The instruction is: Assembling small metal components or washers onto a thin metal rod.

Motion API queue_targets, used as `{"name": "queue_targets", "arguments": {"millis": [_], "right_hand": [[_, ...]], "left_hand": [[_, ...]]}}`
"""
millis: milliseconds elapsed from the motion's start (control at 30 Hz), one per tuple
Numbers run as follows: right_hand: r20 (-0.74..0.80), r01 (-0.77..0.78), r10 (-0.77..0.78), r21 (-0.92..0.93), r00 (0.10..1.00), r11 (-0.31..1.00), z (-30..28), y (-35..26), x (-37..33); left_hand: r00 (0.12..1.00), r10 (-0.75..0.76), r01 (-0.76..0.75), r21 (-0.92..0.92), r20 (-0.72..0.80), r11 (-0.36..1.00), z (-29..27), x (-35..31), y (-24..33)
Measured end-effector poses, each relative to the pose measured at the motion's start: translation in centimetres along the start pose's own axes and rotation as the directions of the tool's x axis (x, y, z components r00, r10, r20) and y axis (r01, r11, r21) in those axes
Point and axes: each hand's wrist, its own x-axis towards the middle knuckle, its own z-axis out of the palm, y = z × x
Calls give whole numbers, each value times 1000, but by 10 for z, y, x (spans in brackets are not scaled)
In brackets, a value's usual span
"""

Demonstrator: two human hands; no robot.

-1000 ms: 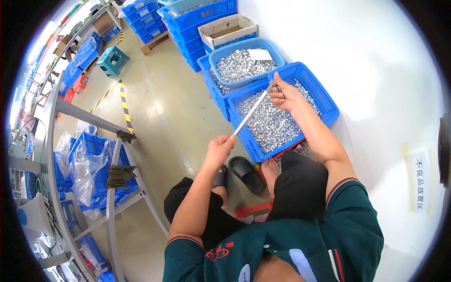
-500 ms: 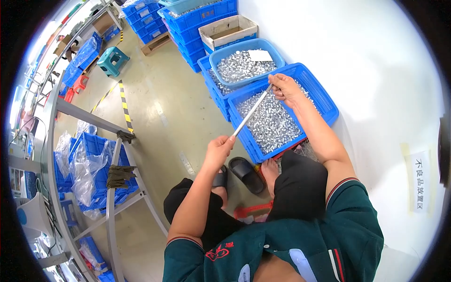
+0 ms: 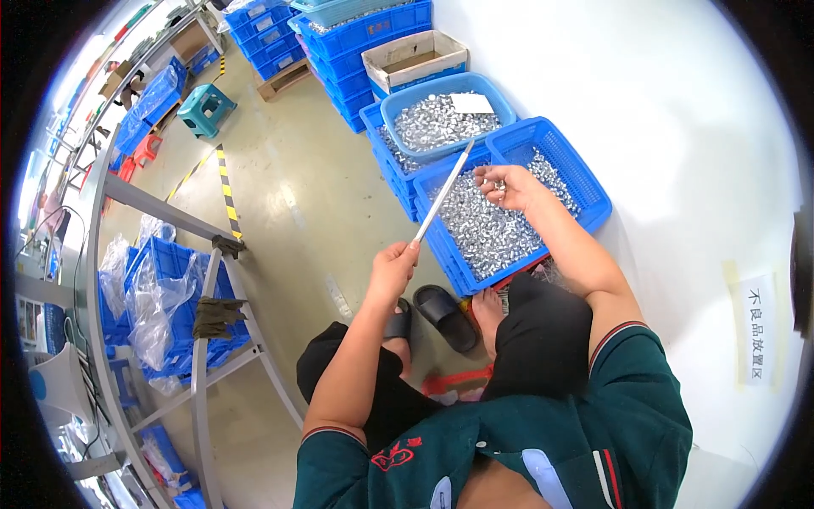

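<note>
My left hand (image 3: 393, 271) is closed around the lower end of a thin silver rod (image 3: 444, 193). The rod slants up and away over a blue plastic crate (image 3: 596, 191) filled with many small shiny metal parts (image 3: 489, 231). Above the crate, to the right of the rod, my right hand (image 3: 519, 190) has its fingers curled, with several small metal parts seemingly held in them. It is apart from the rod's far tip. Their exact shape is too small to make out.
Beyond the crate stand a light blue basin (image 3: 506, 109) of similar parts with a white card (image 3: 471, 103), and a cardboard box (image 3: 462, 55). Stacked blue crates (image 3: 349, 81) are farther back. At left is a metal frame (image 3: 200, 407); black slippers (image 3: 445, 316) lie near my feet.
My right hand has left the rod's far tip and moved a little down toward the metal parts, where it turned over. My left hand keeps the rod, which now points more steeply away.
</note>
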Motion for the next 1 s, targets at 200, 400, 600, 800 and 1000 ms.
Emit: {"name": "queue_targets", "arguments": {"millis": [200, 400, 600, 800, 1000], "right_hand": [[143, -57, 28, 200, 989, 978, -8, -4, 4], [137, 37, -72, 244, 988, 969, -2, -8, -4], [164, 78, -135, 316, 977, 946, -1, -16, -8], [171, 85, -129, 245, 977, 966, 4, -15, -10], [186, 70, -82, 70, 979, 995, 11, -19, -13]], "left_hand": [[1000, -2, 3, -12, 15, 1000, -1, 0, -1], [999, 0, 1, -10, 38, 1000, 1, -3, 3], [998, 25, -28, 60, 54, 998, 2, -4, 2], [998, 43, -47, 112, 40, 993, 2, -3, -2], [998, 48, -53, 101, 48, 994, 2, -3, 0]]}}
